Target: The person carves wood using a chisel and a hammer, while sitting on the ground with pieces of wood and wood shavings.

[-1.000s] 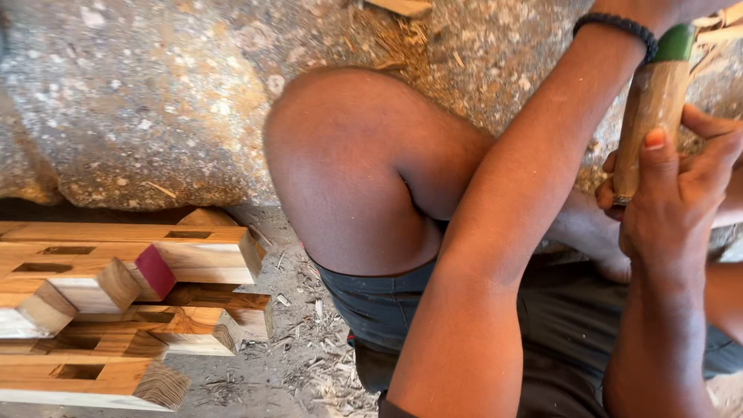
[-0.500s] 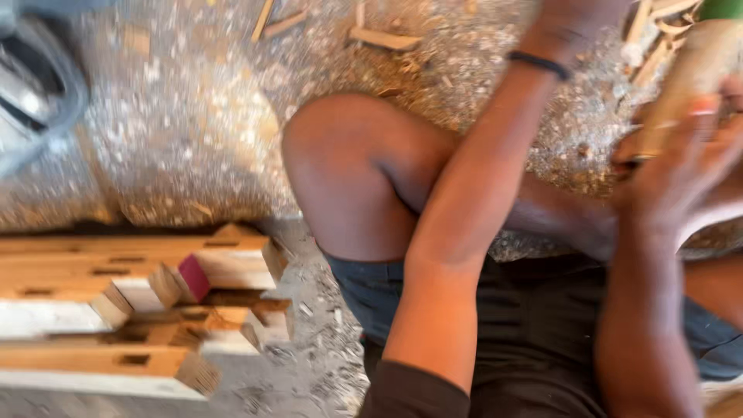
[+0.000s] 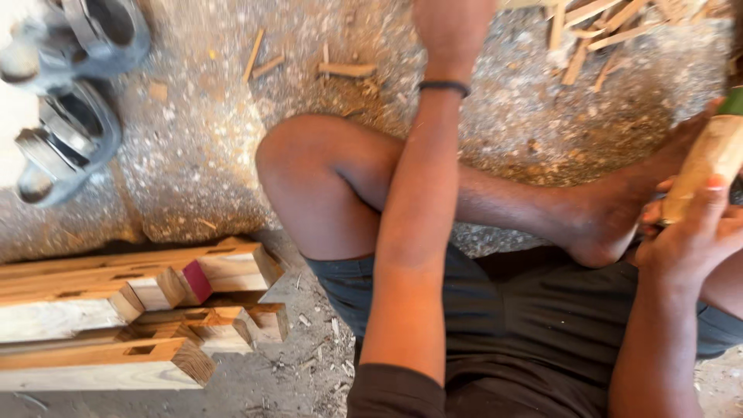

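Fingers of the right hand (image 3: 693, 240) are wrapped round a wooden handle (image 3: 708, 166) with a green end, held at the far right beside a bare foot (image 3: 611, 224). The left hand is cut off past the top edge, so its state can't be told. Stacked timber pieces (image 3: 124, 310) and sandals (image 3: 70, 101) are seen on the left

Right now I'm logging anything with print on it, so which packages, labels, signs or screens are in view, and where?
None in view: no package, label, sign or screen.
Wooden handle: right edge, held in the right hand, pale cylinder with a green end, no label visible.
Stacked timber pieces: lower left, pale wood, one end painted red, unmarked.
Sandals: upper left, grey, blurred.
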